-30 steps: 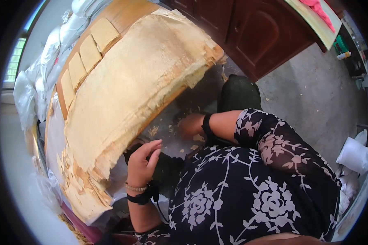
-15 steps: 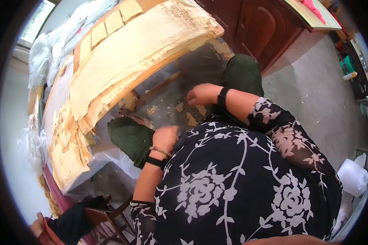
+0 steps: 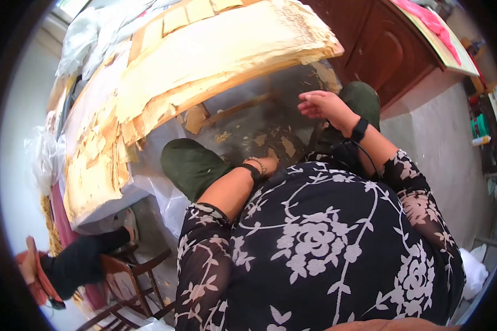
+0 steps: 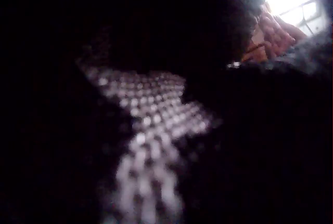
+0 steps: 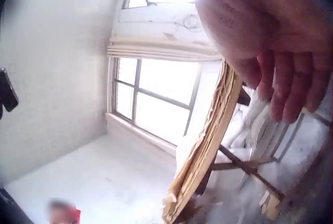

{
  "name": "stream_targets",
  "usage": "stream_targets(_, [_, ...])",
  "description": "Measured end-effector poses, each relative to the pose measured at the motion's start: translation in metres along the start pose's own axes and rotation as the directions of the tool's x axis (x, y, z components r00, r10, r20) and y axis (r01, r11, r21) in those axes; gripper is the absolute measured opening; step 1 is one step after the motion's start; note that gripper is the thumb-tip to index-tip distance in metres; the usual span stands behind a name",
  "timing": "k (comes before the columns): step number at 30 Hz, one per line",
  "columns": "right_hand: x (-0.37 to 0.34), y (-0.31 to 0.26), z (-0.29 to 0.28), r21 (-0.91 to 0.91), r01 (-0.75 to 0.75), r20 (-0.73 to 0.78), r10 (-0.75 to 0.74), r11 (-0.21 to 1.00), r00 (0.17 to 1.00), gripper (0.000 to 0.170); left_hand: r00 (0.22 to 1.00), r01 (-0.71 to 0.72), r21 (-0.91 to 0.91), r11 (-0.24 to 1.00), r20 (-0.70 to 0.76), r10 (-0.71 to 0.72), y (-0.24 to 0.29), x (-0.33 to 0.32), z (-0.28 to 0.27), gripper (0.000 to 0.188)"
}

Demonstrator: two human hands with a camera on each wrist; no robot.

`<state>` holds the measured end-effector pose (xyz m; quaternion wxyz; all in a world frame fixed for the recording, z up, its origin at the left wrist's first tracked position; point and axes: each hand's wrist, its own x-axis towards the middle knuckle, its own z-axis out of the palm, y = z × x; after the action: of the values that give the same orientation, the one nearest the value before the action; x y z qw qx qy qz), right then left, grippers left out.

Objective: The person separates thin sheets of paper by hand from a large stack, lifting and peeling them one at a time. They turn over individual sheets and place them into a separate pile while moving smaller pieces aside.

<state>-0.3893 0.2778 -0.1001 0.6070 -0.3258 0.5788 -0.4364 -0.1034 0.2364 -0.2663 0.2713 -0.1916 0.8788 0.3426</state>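
Sheets (image 3: 221,63) — papery, matt, rough-edged! | cabinet (image 3: 389,49) — lovely glossy wood! | floor (image 3: 436,143): matt, concrete-looking | sleeve (image 3: 419,201): sheer cloth | bag (image 3: 77,39): crinkled, shiny plastic

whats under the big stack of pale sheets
A wooden board edge shows directly beneath the stack; lower down, a wooden bar and scraps on the floor. The stack and board hide whatever lies farther back.

Shows a pale wall (image 3: 33,83) at left in the head view, a dark red cabinet (image 3: 389,49) at upper right, grey floor (image 3: 433,149) below, a wooden chair (image 3: 116,267) at lower left, and, mid-frame in the right wrist view, a bright window (image 5: 169,81).
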Motion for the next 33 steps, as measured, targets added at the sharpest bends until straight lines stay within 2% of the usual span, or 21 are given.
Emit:
stream_targets(5, [0.027, 0.009, 0.023, 0.055, -0.139, 0.1, 0.133, 0.989, 0.986, 0.039, 0.999, 0.036, -0.003, 0.999, -0.007, -0.036, -0.001, 0.01, 0.009, 0.034])
stream_targets(8, [0.049, 0.006, 0.047, -0.08, -0.174, 0.142, 0.184, 0.981, 0.973, 0.039, 0.999, 0.043, -0.031, 0.999, -0.013, -0.044, -0.001, 0.011, 0.012, 0.034])
stream_targets(11, [0.085, 0.024, 0.061, -0.146, -0.185, 0.22, 0.214, 0.972, 0.952, 0.038, 0.999, 0.048, -0.071, 0.996, -0.012, -0.049, 0.001, 0.017, 0.017, 0.034])
stream_targets(12, [0.093, 0.032, 0.066, -0.109, -0.195, 0.215, 0.215, 0.975, 0.953, 0.038, 0.998, 0.056, -0.087, 0.995, -0.012, -0.058, 0.005, 0.023, 0.012, 0.034])
stream_targets(13, [0.111, 0.06, 0.064, -0.222, 0.056, 0.287, 0.01, 0.973, 0.958, 0.037, 0.999, 0.047, -0.102, 0.994, -0.009, -0.048, 0.006, 0.012, 0.017, 0.034])
stream_targets(14, [0.127, 0.088, 0.058, -0.267, 0.169, 0.329, -0.075, 0.949, 0.941, 0.036, 0.999, 0.047, -0.123, 0.991, -0.01, -0.049, 0.009, 0.011, 0.018, 0.034])
stream_targets(15, [0.139, 0.106, 0.055, -0.304, 0.281, 0.368, -0.16, 0.91, 0.916, 0.036, 0.999, 0.045, -0.145, 0.988, -0.016, -0.048, 0.009, 0.011, 0.015, 0.034])
stream_targets(17, [0.138, 0.091, 0.07, -0.637, 0.042, 0.258, 0.161, 0.77, 0.953, 0.034, 0.998, 0.054, -0.185, 0.981, -0.019, -0.058, 0.013, 0.005, 0.012, 0.034])
stream_targets(19, [0.147, 0.091, 0.089, -0.825, 0.196, 0.342, 0.193, 0.53, 0.92, 0.037, 0.999, 0.05, -0.224, 0.973, -0.01, -0.054, 0.013, 0.001, 0.005, 0.034])
stream_targets(20, [0.149, 0.096, 0.095, -0.735, 0.232, 0.364, 0.083, 0.637, 0.928, 0.034, 0.999, 0.047, -0.242, 0.969, -0.008, -0.051, 0.009, 0.002, -0.003, 0.034])
stream_targets(22, [0.148, 0.119, 0.116, -0.559, 0.329, 0.233, -0.236, 0.761, 0.943, 0.033, 0.999, 0.045, -0.276, 0.96, 0.001, -0.046, 0.002, 0.001, -0.022, 0.034])
stream_targets(23, [0.14, 0.113, 0.11, -0.539, 0.299, 0.236, -0.2, 0.788, 0.951, 0.033, 0.999, 0.045, -0.296, 0.954, 0.017, -0.041, 0.001, 0.0, -0.027, 0.034])
stream_targets(27, [0.121, 0.055, 0.069, -0.541, 0.063, 0.32, 0.136, 0.839, 0.938, 0.035, 0.997, 0.065, -0.328, 0.942, 0.052, -0.051, -0.015, -0.005, -0.063, 0.035])
stream_targets(30, [0.123, 0.029, 0.045, -0.55, -0.021, 0.324, 0.237, 0.835, 0.916, 0.036, 0.995, 0.088, -0.319, 0.944, 0.073, -0.069, -0.025, -0.012, -0.082, 0.035])
stream_targets(33, [0.127, 0.012, 0.032, -0.56, -0.044, 0.326, 0.268, 0.828, 0.907, 0.037, 0.994, 0.103, -0.29, 0.951, 0.068, -0.087, -0.039, -0.006, -0.104, 0.035])
